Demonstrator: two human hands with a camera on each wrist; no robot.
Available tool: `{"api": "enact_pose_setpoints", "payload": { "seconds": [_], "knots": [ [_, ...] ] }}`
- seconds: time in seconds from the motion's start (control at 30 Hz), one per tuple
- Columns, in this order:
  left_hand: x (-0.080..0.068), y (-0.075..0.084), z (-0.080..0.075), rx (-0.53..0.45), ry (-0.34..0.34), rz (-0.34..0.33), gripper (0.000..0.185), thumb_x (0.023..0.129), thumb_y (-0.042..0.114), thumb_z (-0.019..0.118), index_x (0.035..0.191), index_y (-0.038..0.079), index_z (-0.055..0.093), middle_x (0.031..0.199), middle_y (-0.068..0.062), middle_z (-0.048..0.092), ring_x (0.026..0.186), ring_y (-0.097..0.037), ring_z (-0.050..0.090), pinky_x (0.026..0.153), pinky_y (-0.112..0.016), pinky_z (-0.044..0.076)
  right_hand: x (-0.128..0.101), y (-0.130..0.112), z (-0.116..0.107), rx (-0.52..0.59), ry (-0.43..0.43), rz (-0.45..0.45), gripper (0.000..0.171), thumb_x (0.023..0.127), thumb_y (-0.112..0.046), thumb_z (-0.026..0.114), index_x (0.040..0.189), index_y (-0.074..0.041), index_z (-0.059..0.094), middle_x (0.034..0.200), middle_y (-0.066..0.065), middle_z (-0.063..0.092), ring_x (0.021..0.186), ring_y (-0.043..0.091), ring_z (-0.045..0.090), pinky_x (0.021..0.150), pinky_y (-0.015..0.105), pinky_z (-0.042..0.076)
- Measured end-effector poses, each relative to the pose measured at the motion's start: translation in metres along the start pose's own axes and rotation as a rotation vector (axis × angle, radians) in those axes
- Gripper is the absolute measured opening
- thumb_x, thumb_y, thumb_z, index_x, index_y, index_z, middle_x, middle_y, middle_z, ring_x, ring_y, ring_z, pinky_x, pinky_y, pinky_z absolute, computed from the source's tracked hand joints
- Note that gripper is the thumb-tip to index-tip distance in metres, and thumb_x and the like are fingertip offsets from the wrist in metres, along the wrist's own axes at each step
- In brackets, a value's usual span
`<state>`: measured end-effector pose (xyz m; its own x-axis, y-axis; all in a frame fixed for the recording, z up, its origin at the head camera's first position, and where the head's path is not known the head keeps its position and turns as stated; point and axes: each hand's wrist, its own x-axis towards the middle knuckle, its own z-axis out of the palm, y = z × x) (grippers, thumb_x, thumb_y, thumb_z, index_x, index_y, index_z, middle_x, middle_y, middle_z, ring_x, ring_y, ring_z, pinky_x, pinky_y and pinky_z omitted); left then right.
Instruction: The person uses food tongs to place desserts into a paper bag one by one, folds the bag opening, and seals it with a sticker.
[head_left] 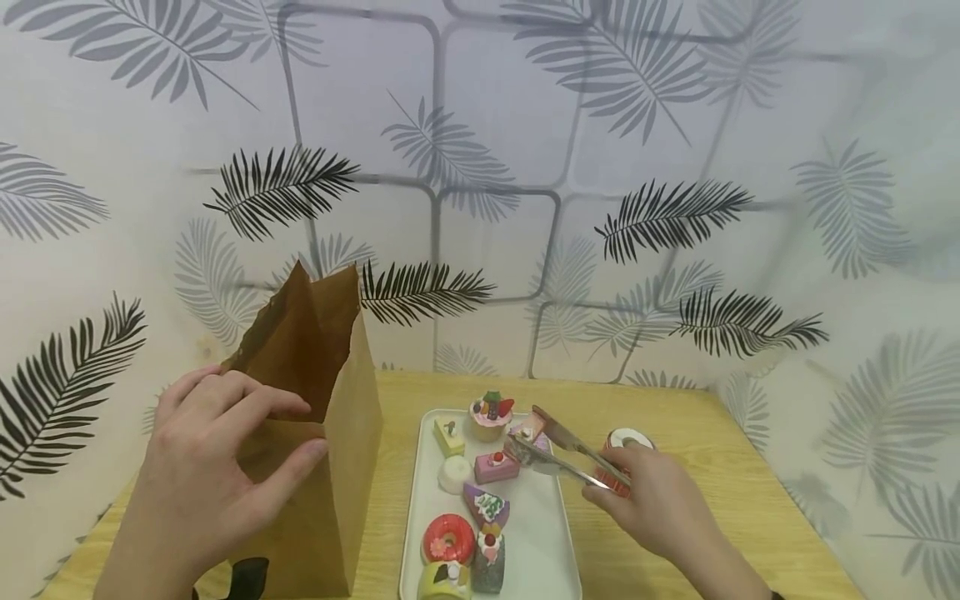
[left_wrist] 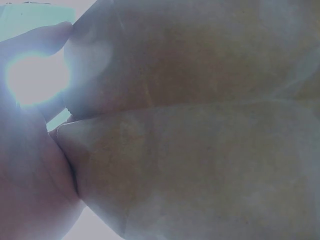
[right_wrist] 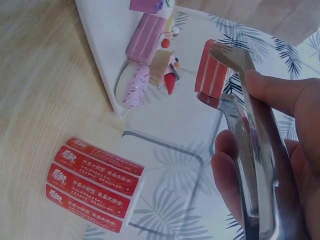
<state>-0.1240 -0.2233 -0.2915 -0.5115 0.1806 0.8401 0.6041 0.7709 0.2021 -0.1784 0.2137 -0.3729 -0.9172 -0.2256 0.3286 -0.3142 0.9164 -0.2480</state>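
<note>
Tongs (head_left: 558, 450): right hand (head_left: 660, 508) grips them; tips clamp pink cake slice (head_left: 527, 431).
Paper bag (head_left: 330, 433): left hand (head_left: 202, 467) pinches rim, 9 o'clock of tray (head_left: 547, 533).

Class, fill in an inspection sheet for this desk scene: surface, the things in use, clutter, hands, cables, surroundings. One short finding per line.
Surface: wooden table.
Things in use: metal tongs clamp a small pink cake piece above a white tray of toy pastries; an open brown paper bag stands left of it.
Clutter: red-and-white roll behind the right hand.
Hands: left hand pinches the bag's rim; right hand grips the tongs.
Cables: nothing seen.
Surroundings: leaf-print backdrop.
</note>
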Motion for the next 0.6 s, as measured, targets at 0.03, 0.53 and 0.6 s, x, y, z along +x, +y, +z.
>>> {"api": "enact_pose_setpoints", "payload": {
  "seconds": [0.03, 0.53, 0.6],
  "knots": [
    [0.0, 0.0, -0.001, 0.002, -0.009, -0.009, 0.049, 0.095, 0.062, 0.061, 0.093, 0.016, 0.076, 0.089, 0.002, 0.067, 0.091, -0.02, 0.055, 0.11, -0.042, 0.03, 0.0, -0.002, -0.001, 0.001, 0.009, -0.007, 0.036, 0.081, -0.039, 0.088, 0.108, -0.016, 0.078, 0.074, -0.016, 0.056, 0.065, 0.004, 0.048, 0.061, 0.029, 0.046],
    [-0.001, 0.0, 0.0, -0.016, 0.019, -0.001, 0.043, 0.094, 0.058, 0.064, 0.093, 0.017, 0.075, 0.088, 0.004, 0.066, 0.089, -0.019, 0.056, 0.117, -0.039, 0.028, 0.015, -0.033, -0.03, 0.046, 0.108, -0.069, 0.04, 0.082, -0.035, 0.088, 0.115, -0.013, 0.078, 0.072, -0.009, 0.056, 0.057, 0.004, 0.041, 0.053, 0.023, 0.035],
    [-0.001, 0.0, 0.0, -0.017, 0.03, 0.006, 0.043, 0.094, 0.059, 0.063, 0.092, 0.017, 0.075, 0.088, 0.004, 0.066, 0.089, -0.019, 0.056, 0.118, -0.039, 0.028, 0.017, -0.038, -0.034, 0.048, 0.112, -0.081, 0.04, 0.083, -0.035, 0.088, 0.116, -0.014, 0.078, 0.073, -0.008, 0.056, 0.056, 0.003, 0.041, 0.053, 0.024, 0.036]
  ]
}}
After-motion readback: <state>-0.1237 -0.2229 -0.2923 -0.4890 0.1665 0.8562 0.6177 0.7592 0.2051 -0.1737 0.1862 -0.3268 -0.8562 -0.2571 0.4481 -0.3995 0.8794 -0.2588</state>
